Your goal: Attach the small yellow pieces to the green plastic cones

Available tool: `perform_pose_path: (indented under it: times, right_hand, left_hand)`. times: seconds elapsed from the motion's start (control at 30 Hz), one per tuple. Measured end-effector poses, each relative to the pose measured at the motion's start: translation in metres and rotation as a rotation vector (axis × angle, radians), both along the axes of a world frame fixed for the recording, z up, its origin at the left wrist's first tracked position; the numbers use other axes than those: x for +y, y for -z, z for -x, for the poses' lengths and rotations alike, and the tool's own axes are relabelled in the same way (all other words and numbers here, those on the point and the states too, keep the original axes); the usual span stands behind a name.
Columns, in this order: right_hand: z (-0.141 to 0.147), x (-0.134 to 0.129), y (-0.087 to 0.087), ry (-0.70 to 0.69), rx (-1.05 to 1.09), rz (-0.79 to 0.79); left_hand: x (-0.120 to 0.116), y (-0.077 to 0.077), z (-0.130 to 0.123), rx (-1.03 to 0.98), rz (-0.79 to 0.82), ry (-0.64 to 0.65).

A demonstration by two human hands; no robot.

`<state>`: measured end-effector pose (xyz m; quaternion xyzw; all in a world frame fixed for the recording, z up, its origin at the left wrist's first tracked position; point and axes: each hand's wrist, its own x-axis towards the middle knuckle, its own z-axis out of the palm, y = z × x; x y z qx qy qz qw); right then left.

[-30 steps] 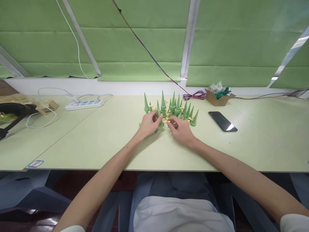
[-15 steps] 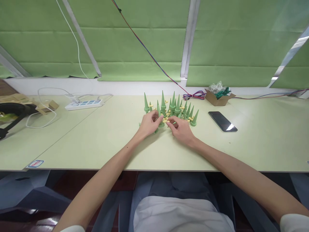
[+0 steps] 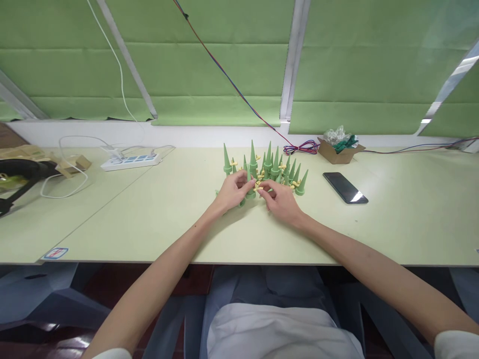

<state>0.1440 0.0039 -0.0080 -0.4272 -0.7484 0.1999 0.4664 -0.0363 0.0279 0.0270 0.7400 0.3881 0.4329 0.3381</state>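
Several pointed green cone pieces (image 3: 275,167) stand in a cluster on the table, with small yellow pieces among them. My left hand (image 3: 232,191) is closed around a green cone piece (image 3: 250,185) at the cluster's front left, its thumb toward the right. Close beside it, my right hand (image 3: 280,199) pinches a small yellow piece (image 3: 258,189) between thumb and forefinger. That yellow piece is at the cone's right side; whether it is joined to the cone is too small to tell. The left fingertips are partly hidden behind the cone.
A black phone (image 3: 345,188) lies to the right. Behind it stands a small cardboard box (image 3: 339,155) with clear and green plastic, beside a coiled red-blue wire (image 3: 303,147). At the left are a white power strip (image 3: 131,162) and a black object (image 3: 26,172). The table's front edge (image 3: 239,263) runs near my lap.
My left hand has shifted very slightly to the right, along with the green cone piece. My right hand stays nearly still, pinching the yellow piece.
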Motion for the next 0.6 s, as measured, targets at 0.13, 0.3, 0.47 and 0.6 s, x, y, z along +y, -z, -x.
perform_pose_path:
  times: [0.13,0.3,0.47,0.6]
  right_hand:
    - [0.0003,0.0004,0.0004,-0.002,0.022,0.012]
    - [0.0007,-0.0001,-0.0003,-0.017,0.037,0.033]
    - [0.001,-0.0016,-0.002,-0.027,0.057,0.035]
    - [0.0007,-0.0021,-0.0023,-0.021,0.06,0.05]
  left_hand:
    - [-0.0005,-0.0005,0.0004,-0.038,0.032,0.025]
    - [0.0006,0.0006,0.0013,-0.041,0.059,0.033]
    - [0.0008,0.0003,0.0017,-0.065,0.084,0.037]
    - [0.0008,0.0003,0.0018,-0.072,0.086,0.039]
